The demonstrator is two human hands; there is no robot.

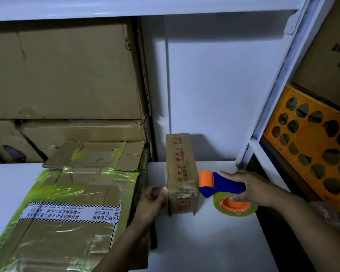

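Nearest the camera, both forearms are reaching forward over the white shelf surface point(204, 242). At about eight o'clock a large taped carton point(67, 213) is lying flat, with yellow-green tape and a striped label across its top.

Just beyond it, the left hand point(153, 201) is bracing the small box point(182, 173) from nine o'clock, its thumb tip pressing on the box's left face. Whether the other fingers are curling or lying flat I cannot tell. The small box is standing on the shelf near the middle of the view, printed tape running along its top toward twelve o'clock.

At the box's three o'clock, the right hand point(247, 187) is gripping the blue handle of the tape dispenser point(222, 185), fingers wrapped round it. The orange roller is touching the box's right face, and the tape roll point(236, 209) is hanging just below the hand.

The step in hand looks like laying tape onto the small box. To do it well, the left hand should be pushing back squarely against the roller so that the box is not sliding toward nine o'clock. The dispenser should be travelling flat and straight, pressing the tape down without wrinkles.

Farther off, stacked cartons point(67, 75) are filling ten o'clock, and an orange crate point(312, 154) is leaning at two o'clock.
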